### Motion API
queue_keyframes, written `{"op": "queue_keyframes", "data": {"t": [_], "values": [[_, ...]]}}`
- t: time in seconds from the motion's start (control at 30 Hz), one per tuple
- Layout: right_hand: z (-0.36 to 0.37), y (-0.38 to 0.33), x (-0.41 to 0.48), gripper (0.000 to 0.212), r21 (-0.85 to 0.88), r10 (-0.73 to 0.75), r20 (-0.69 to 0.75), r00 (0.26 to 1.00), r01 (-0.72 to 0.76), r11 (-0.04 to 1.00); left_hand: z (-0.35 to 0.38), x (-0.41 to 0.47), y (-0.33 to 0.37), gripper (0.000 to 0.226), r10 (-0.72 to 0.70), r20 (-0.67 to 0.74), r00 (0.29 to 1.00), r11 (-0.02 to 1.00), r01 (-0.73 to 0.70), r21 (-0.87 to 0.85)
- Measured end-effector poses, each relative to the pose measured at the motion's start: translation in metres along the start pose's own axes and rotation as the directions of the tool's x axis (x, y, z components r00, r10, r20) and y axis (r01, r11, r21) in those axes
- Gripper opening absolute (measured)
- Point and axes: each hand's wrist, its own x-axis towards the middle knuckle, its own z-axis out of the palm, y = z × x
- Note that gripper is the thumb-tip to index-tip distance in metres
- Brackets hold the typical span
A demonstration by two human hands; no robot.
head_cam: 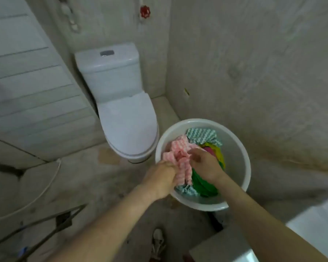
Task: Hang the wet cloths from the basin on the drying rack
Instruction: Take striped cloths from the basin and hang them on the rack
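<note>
1. A white basin (237,148) sits on the concrete floor at the foot of the wall, with wet cloths heaped inside.
2. The left hand (162,178) reaches in over the basin's 8 o'clock rim. Its fingers are curled tight round a bunched pink-and-white cloth (178,153), gripping the lower part of the bundle.
3. The right hand (204,163) hangs over the middle of the basin with its back turned up. Its fingers bend down into the same pink-and-white cloth near the top of the bunch and seem to pinch it – the fingertips themselves are buried in the folds.
4. The pink-and-white cloth is lifted a little between the two hands, on the 9 o'clock side of the heap, and its ends trail down onto the other cloths.
5. A teal-and-white cloth (203,137) lies at the basin's 12 o'clock, against the far wall of the bowl.
6. A yellow cloth (220,155) shows at 3 o'clock, just past the right hand.
7. A green cloth (204,185) lies at 6 o'clock, under the right wrist.
8. A white toilet (125,118) with its lid down stands at 10 o'clock from the basin, nearly touching the rim.
9. A dark metal frame (64,222) – thin bars, blurred – crosses the floor at 8 o'clock, well apart from the basin.
10. A shoe (158,242) shows on the floor at 7 o'clock, between the forearms.
</note>
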Motion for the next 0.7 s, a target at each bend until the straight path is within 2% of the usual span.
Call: {"op": "queue_keyframes", "data": {"t": [0.07, 0.17, 0.33, 0.4, 0.47, 0.53, 0.6, 0.63, 0.7], "values": [[0.009, 0.009, 0.003, 0.049, -0.070, 0.010, 0.035, 0.999, -0.007, 0.998, 0.009, 0.007, -0.001, 0.025, -0.070, 0.047, 0.996, 0.992, 0.064, 0.111], [0.021, 0.035, 0.014, 0.067, -0.175, 0.040, 0.026, 0.999, -0.035, 0.984, 0.027, 0.026, -0.005, 0.044, -0.105, 0.038, 0.994, 0.972, 0.094, 0.216], [0.004, 0.041, 0.035, 0.066, -0.117, 0.116, -0.156, 0.981, -0.135, 0.984, 0.035, 0.052, -0.009, 0.041, -0.115, -0.078, 0.990, 0.944, 0.134, 0.302], [-0.007, 0.041, 0.052, 0.062, -0.194, 0.104, -0.222, 0.969, -0.149, 0.970, 0.039, 0.059, -0.011, 0.035, -0.157, -0.068, 0.985, 0.934, 0.170, 0.315], [-0.015, 0.044, 0.073, 0.058, -0.322, 0.077, -0.255, 0.964, -0.160, 0.933, 0.046, 0.066, -0.016, 0.030, -0.139, -0.064, 0.988, 0.947, 0.152, 0.284], [-0.020, 0.042, 0.088, 0.055, -0.447, 0.077, -0.232, 0.970, -0.176, 0.877, 0.045, 0.067, -0.019, 0.022, -0.081, -0.159, 0.984, 0.994, 0.091, 0.058], [-0.021, 0.048, 0.102, 0.043, -0.508, 0.129, -0.189, 0.974, -0.209, 0.836, 0.039, 0.070, -0.016, 0.015, -0.121, -0.309, 0.943, 0.965, 0.038, -0.260], [-0.020, 0.052, 0.105, 0.036, -0.502, 0.156, -0.191, 0.969, -0.233, 0.833, 0.032, 0.069, -0.012, 0.013, -0.166, -0.337, 0.927, 0.913, 0.016, -0.407], [-0.018, 0.062, 0.106, 0.027, -0.450, 0.148, -0.244, 0.959, -0.247, 0.858, 0.011, 0.071, -0.001, 0.012, -0.291, -0.274, 0.917, 0.747, 0.039, -0.663]]}}
